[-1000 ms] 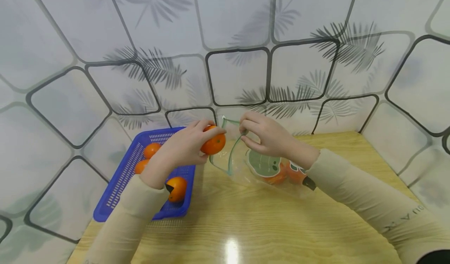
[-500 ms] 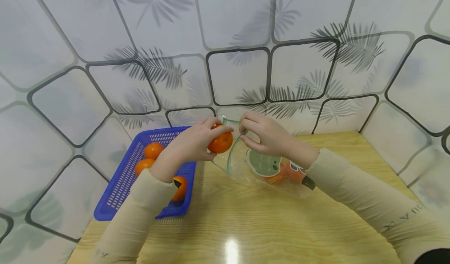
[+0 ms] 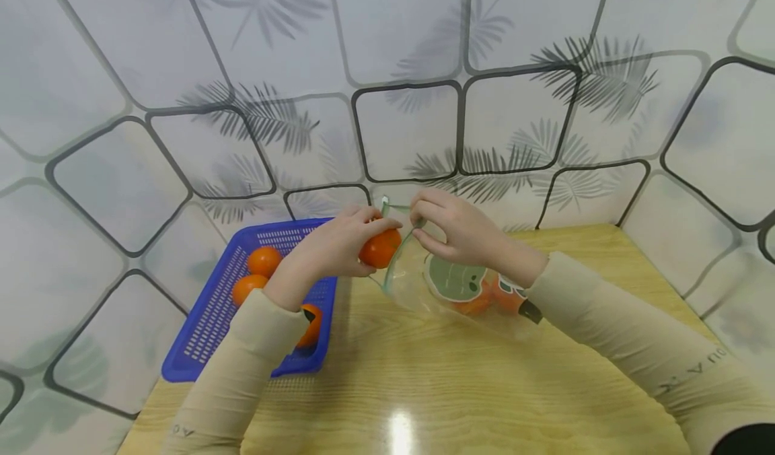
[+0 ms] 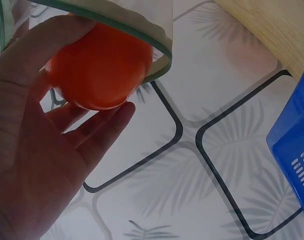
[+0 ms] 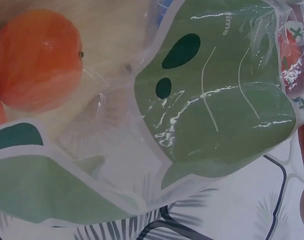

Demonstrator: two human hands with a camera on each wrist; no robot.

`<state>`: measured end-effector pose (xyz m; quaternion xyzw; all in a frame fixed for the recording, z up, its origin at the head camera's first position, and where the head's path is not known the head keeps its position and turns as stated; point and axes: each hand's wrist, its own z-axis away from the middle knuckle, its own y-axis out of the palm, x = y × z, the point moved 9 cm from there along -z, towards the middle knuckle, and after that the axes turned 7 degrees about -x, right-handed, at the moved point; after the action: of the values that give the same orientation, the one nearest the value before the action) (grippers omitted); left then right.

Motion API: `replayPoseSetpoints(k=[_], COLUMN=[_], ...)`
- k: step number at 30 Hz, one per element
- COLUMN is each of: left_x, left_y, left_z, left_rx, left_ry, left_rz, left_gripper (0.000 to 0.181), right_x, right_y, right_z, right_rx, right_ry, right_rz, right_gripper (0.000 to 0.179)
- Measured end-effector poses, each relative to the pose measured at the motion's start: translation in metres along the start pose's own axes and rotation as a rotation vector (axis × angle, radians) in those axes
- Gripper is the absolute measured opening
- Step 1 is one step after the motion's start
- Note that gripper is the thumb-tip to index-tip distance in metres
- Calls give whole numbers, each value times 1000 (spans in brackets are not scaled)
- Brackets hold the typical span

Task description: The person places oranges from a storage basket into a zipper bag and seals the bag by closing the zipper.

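My left hand (image 3: 339, 243) grips an orange (image 3: 380, 248) between thumb and fingers at the mouth of a clear plastic zip bag (image 3: 418, 287). In the left wrist view the orange (image 4: 102, 67) sits partly inside the green-edged opening, the rim (image 4: 137, 32) crossing over its top. My right hand (image 3: 457, 233) pinches the bag's upper edge, holding the mouth apart. Inside the bag, oranges lie behind a green printed shape (image 5: 222, 95); one orange (image 5: 37, 60) shows plainly in the right wrist view. Most of the right hand is outside that view.
A blue perforated basket (image 3: 200, 327) stands at the left on the wooden table (image 3: 375, 374), with oranges (image 3: 264, 261) in it. My left forearm passes over its right part. A patterned wall (image 3: 412, 132) rises right behind the table.
My left hand has carried the orange rightward from beside the bag into its opening. The right hand stays at the rim, nearly still.
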<state>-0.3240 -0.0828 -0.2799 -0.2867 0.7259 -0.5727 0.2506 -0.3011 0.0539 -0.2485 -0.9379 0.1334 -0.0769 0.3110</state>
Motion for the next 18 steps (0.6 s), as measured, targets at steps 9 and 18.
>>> replayPoseSetpoints(k=[9, 18], left_x=[4, 10], left_y=[2, 3], left_z=[1, 6], left_rx=[27, 19], left_ry=[-28, -35], left_rz=[-7, -20], left_gripper=[74, 75], right_x=[-1, 1], right_y=[-2, -5], right_z=[-2, -4], right_rx=[-5, -24], right_ry=[-8, -28], right_rz=[4, 7], right_gripper=[9, 10])
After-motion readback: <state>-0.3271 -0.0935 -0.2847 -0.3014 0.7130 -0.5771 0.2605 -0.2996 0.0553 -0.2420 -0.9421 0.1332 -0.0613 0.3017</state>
